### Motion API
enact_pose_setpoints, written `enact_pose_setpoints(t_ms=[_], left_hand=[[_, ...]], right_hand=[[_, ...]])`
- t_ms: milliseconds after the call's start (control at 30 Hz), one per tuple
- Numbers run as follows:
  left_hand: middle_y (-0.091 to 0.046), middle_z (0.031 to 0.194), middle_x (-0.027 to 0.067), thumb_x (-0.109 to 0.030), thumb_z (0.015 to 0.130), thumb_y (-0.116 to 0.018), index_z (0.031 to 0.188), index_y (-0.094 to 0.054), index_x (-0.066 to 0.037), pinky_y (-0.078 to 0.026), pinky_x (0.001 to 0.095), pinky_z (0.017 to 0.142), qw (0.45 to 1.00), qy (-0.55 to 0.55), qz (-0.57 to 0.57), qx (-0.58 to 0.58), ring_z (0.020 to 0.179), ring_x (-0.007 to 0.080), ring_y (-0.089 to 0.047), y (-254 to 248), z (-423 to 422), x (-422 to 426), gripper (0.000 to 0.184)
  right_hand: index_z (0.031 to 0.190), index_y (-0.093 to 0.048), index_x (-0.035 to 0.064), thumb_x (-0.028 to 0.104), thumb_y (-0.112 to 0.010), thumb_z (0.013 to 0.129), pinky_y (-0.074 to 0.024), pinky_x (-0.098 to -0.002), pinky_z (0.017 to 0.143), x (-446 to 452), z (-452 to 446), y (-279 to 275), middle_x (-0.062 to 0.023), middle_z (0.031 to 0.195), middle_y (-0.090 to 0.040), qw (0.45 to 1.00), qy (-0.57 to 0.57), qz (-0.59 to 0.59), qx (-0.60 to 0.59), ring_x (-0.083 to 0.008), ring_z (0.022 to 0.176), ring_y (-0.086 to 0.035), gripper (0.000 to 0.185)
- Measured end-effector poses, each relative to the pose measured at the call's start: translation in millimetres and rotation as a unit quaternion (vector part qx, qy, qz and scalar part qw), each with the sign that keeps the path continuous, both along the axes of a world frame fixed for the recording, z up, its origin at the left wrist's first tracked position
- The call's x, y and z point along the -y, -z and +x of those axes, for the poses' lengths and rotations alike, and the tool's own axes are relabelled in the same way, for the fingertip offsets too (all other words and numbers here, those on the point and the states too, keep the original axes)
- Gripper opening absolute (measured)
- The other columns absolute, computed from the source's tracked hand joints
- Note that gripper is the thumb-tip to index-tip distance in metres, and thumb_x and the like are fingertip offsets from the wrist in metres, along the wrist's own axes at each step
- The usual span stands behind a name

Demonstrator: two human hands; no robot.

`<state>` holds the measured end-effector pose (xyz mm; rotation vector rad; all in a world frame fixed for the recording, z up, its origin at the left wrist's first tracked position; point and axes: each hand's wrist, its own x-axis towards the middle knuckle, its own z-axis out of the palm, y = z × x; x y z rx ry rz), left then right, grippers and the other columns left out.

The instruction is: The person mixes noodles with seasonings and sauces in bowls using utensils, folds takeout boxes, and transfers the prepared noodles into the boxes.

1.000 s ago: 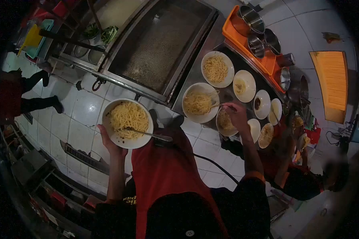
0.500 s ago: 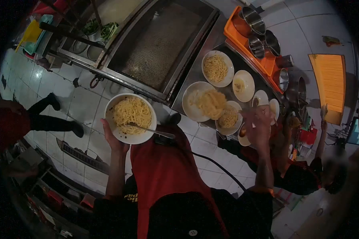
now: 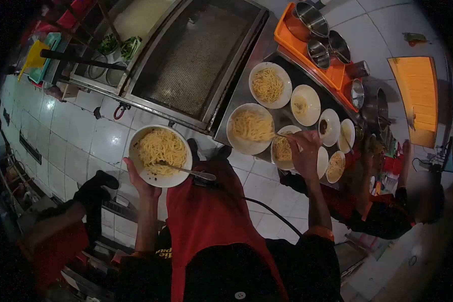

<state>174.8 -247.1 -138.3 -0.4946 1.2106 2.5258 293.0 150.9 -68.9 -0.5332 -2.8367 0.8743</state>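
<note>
My left hand [image 3: 145, 183] grips a white bowl [image 3: 135, 168] of yellow noodles from its near left side. Inside it leans a metal utensil [image 3: 201, 174], its handle sticking out over the right rim; its tip is buried in noodles. Over the counter my right hand [image 3: 307, 151] is closed around a thin metal utensil [image 3: 282, 135], whose far end meets the noodles [image 3: 251, 126] in another white bowl [image 3: 239, 147]. Whether that end is a fork or spoon is hidden. Under my right hand stands a smaller noodle bowl [image 3: 282, 151], partly covered.
More bowls stand on the steel counter: noodles [image 3: 268, 84] at the back, a pale bowl [image 3: 305, 105] and a sauce bowl [image 3: 329, 127]. An orange tray [image 3: 292, 44] holds steel pots. A large steel cooker [image 3: 191, 60] lies ahead. A co-worker's arm [image 3: 367, 166] reaches in from the right.
My right hand has moved left and lower, nearer the noodle bowl. The blurred noodles there now lie settled inside it. My left hand keeps its bowl. A person at left has come closer.
</note>
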Motion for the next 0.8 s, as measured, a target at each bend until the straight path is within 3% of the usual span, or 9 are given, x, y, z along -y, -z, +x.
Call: enact_pose_setpoints(t_ms=[67,233,300,367,500,567,600,667,800], left_hand=[[-0.048,0.125,0.0152,-0.056,0.094,-0.034,0.134,-0.034,-0.004,-0.052,0.0393,0.087,1.000,-0.009,-0.016,0.012,0.110,0.0261,-0.055,-2,-2,-6,0.066],[-0.048,0.124,0.0151,-0.058,0.093,-0.035,0.134,-0.034,-0.006,-0.055,0.0395,0.083,0.999,-0.005,-0.020,0.035,0.107,0.0262,-0.056,3,-8,-6,0.067],[-0.045,0.131,0.0127,-0.057,0.095,-0.029,0.137,-0.033,-0.006,-0.047,0.0402,0.093,0.999,0.017,-0.015,0.031,0.117,0.0259,-0.050,9,-7,-2,0.066],[-0.044,0.132,0.0120,-0.058,0.095,-0.027,0.137,-0.033,-0.007,-0.046,0.0404,0.094,0.999,0.030,-0.002,0.016,0.118,0.0251,-0.049,4,-5,-7,0.067],[-0.043,0.132,0.0111,-0.059,0.095,-0.022,0.137,-0.035,-0.007,-0.045,0.0394,0.096,0.998,0.024,-0.060,0.018,0.118,0.0230,-0.048,-7,0,-18,0.068],[-0.043,0.132,0.0108,-0.059,0.095,-0.022,0.136,-0.035,-0.007,-0.044,0.0388,0.096,0.997,0.019,-0.071,0.000,0.117,0.0225,-0.049,-6,6,-24,0.068],[-0.043,0.132,0.0108,-0.059,0.095,-0.022,0.136,-0.035,-0.007,-0.044,0.0388,0.096,0.997,0.021,-0.075,0.001,0.117,0.0225,-0.049,-4,8,-25,0.068],[-0.043,0.132,0.0108,-0.059,0.095,-0.024,0.136,-0.035,-0.006,-0.045,0.0386,0.096,0.998,0.018,-0.056,0.011,0.117,0.0223,-0.049,-1,14,-27,0.068],[-0.043,0.133,0.0107,-0.059,0.094,-0.026,0.136,-0.036,-0.006,-0.045,0.0386,0.096,0.998,0.014,-0.049,0.039,0.117,0.0232,-0.049,-9,23,-39,0.068]], right_hand=[[0.096,-0.069,0.0124,0.010,-0.069,0.070,-0.0385,-0.0396,0.079,17,1,-27,-0.0011,0.092,-0.056,0.903,-0.060,0.425,0.017,-0.0226,0.090,-0.048,0.026],[0.092,-0.069,0.0091,0.007,-0.065,0.073,-0.0391,-0.0356,0.075,-15,49,-32,-0.0025,0.084,-0.054,0.886,0.061,0.459,0.016,-0.0220,0.084,-0.048,0.019],[0.090,-0.069,0.0069,0.006,-0.062,0.077,-0.0396,-0.0358,0.075,-32,83,27,-0.0046,0.074,-0.055,0.943,0.128,0.285,0.112,-0.0231,0.077,-0.051,0.015],[0.089,-0.068,0.0047,0.005,-0.060,0.080,-0.0397,-0.0365,0.076,-39,111,75,-0.0065,0.066,-0.056,0.981,0.174,0.089,0.013,-0.0241,0.072,-0.053,0.012],[0.089,-0.069,0.0057,0.006,-0.062,0.078,-0.0388,-0.0388,0.076,-61,127,55,-0.0073,0.069,-0.058,0.934,0.260,-0.243,-0.036,-0.0245,0.076,-0.055,0.013],[0.088,-0.069,0.0075,0.009,-0.066,0.074,-0.0394,-0.0425,0.076,-63,129,16,-0.0080,0.074,-0.058,0.989,0.137,0.052,0.035,-0.0250,0.080,-0.054,0.014],[0.088,-0.069,0.0075,0.009,-0.066,0.074,-0.0394,-0.0425,0.076,-59,126,-4,-0.0080,0.074,-0.058,0.989,0.138,0.048,0.037,-0.0250,0.080,-0.054,0.014],[0.086,-0.068,0.0086,0.012,-0.069,0.071,-0.0398,-0.0438,0.077,-54,117,-34,-0.0075,0.080,-0.059,0.896,0.103,0.426,0.066,-0.0279,0.084,-0.052,0.016],[0.088,-0.067,0.0079,0.016,-0.071,0.072,-0.0405,-0.0423,0.077,-56,112,51,-0.0068,0.081,-0.058,0.937,0.026,0.338,0.084,-0.0275,0.087,-0.052,0.018]])
